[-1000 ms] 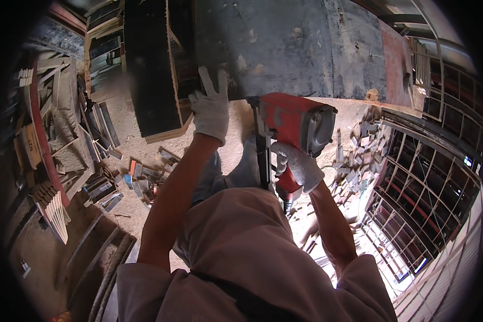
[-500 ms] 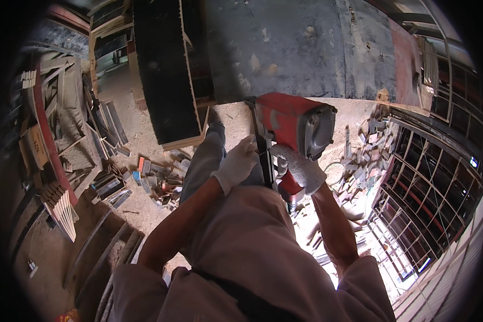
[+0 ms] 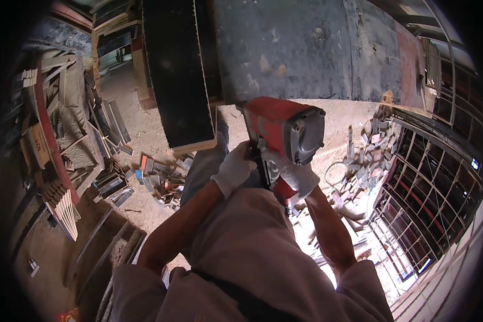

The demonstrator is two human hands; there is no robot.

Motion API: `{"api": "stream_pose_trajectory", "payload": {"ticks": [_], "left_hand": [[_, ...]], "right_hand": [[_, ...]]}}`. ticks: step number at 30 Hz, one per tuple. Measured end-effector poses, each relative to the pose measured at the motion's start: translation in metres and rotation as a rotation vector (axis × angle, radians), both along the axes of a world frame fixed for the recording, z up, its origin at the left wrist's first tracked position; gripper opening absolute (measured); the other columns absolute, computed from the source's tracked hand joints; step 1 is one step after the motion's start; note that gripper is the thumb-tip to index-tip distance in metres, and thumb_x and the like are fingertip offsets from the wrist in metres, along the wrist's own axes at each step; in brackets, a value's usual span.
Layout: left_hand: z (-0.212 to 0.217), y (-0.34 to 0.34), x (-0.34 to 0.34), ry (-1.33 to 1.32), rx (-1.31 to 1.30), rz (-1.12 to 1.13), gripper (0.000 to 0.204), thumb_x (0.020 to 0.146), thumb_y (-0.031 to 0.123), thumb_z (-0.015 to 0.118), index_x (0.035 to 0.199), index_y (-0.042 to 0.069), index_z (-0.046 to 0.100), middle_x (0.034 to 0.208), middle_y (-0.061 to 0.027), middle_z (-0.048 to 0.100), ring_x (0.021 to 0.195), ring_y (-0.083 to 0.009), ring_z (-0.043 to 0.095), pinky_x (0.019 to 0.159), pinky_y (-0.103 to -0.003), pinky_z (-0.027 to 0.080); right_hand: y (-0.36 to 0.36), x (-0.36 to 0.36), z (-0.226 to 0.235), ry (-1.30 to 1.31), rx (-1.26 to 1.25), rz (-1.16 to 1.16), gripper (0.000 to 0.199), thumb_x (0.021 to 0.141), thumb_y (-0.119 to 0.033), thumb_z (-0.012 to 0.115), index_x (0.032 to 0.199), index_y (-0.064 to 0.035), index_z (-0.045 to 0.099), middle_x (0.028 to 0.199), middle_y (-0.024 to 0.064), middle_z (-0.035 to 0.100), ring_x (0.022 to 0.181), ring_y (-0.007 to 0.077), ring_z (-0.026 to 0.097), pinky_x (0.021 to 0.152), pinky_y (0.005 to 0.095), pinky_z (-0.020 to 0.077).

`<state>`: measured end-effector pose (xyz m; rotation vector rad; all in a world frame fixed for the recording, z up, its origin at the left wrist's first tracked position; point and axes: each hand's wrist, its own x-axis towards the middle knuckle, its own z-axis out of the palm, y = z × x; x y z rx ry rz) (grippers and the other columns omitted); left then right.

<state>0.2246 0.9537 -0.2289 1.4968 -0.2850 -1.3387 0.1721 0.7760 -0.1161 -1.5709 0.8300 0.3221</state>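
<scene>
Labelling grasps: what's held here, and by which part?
A red nail gun. The right hand is wrapped around its handle below the head; the left hand is at the handle's left side, its grip unclear.

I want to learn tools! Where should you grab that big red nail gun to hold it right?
Grab the red nail gun by the handle below its bulky head, coming from the person's side. The handle is the narrow part a fist fits around: the right hand wraps it there, and the left hand touches it from the other side.
</scene>
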Motion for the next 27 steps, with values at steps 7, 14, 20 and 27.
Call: {"api": "stream_pose_trajectory", "payload": {"ticks": [7, 14, 20, 27], "left_hand": [[0.004, -0.008, -0.004, -0.023, 0.079, -0.065, 0.06, 0.085, -0.008, 0.057, 0.143, -0.002, 0.043, 0.125, -0.0122, 0.064, 0.11, -0.0192, 0.063, 0.093, -0.029, 0.05], [0.0, -0.017, 0.004, -0.006, 0.044, -0.107, 0.055, 0.085, -0.004, 0.057, 0.139, -0.003, 0.048, 0.12, -0.0107, 0.067, 0.112, -0.0165, 0.062, 0.095, -0.029, 0.049], [0.015, -0.034, 0.009, -0.06, -0.065, -0.194, 0.033, 0.094, 0.017, 0.059, 0.122, 0.0, 0.064, 0.113, -0.0159, 0.071, 0.108, -0.0272, 0.068, 0.092, -0.033, 0.052], [-0.012, 0.009, 0.042, 0.037, 0.366, 0.115, 0.021, 0.093, 0.018, 0.064, 0.098, -0.002, 0.067, 0.071, -0.0116, 0.066, 0.049, -0.017, 0.058, 0.043, -0.03, 0.05]], "right_hand": [[0.0, -0.009, 0.007, -0.052, -0.087, -0.016, 0.015, 0.089, -0.013, 0.071, 0.103, -0.0054, 0.069, 0.082, 0.0026, 0.065, 0.069, 0.0085, 0.057, 0.06, 0.0275, 0.0465], [0.002, -0.021, -0.006, -0.022, 0.202, -0.211, 0.024, 0.088, -0.018, 0.076, 0.105, -0.0046, 0.064, 0.079, 0.001, 0.065, 0.061, 0.0086, 0.059, 0.051, 0.0262, 0.0471], [-0.01, -0.158, -0.044, 0.166, -0.206, -0.112, 0.025, 0.099, -0.03, 0.064, 0.11, -0.0081, 0.068, 0.084, -0.004, 0.057, 0.073, 0.004, 0.051, 0.063, 0.0235, 0.0434], [-0.043, -0.224, 0.036, 0.22, -0.164, -0.391, 0.047, 0.083, -0.028, 0.076, 0.122, -0.0057, 0.061, 0.115, 0.0111, 0.067, 0.105, 0.0201, 0.063, 0.093, 0.0391, 0.048]]}}
